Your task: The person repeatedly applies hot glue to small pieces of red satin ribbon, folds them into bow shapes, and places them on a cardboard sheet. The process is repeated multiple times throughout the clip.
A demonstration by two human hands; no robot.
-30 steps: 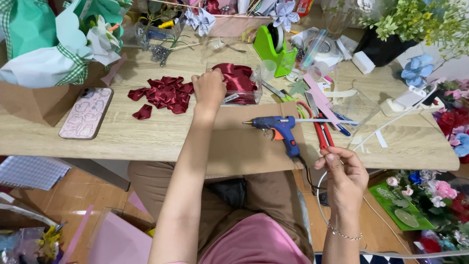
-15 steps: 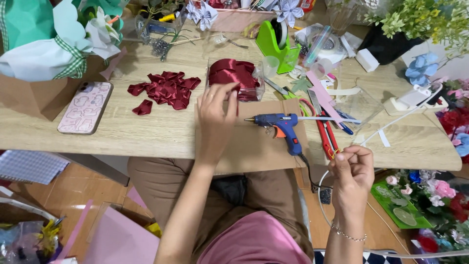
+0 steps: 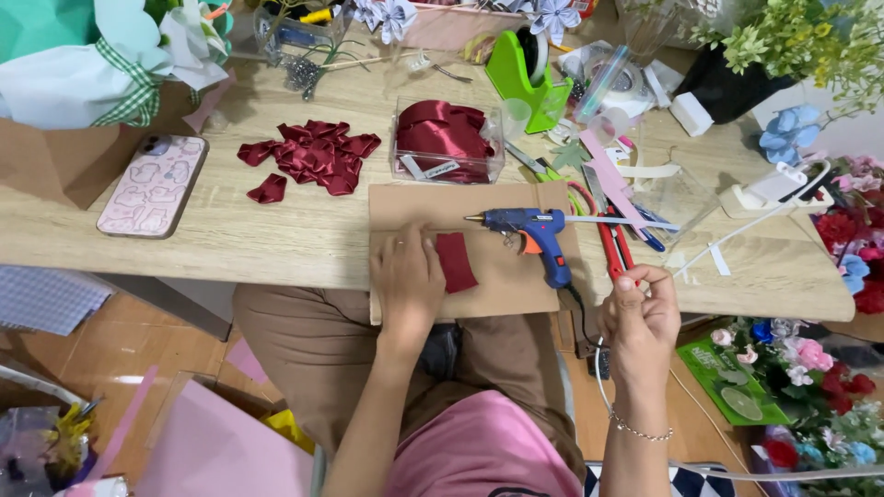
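Left hand (image 3: pixel 408 276) covers the left edge of the red ribbon piece (image 3: pixel 457 261). Right of it, what the right hand (image 3: pixel 640 313) pinches is too small to tell.

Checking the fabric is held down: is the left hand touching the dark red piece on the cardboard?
Touching. The head view shows the left hand resting its fingers on the red piece's left edge.

The scene is bright and evenly lit, in soft, daylight-like light. Shadows on the table (image 3: pixel 276 230) are faint and short; darker shade sits beneath its near edge. The satin in the clear box (image 3: pixel 448 140) shows small glossy highlights. Focus is sharp at the centre, while wide-angle distortion bends and softens the corners slightly.
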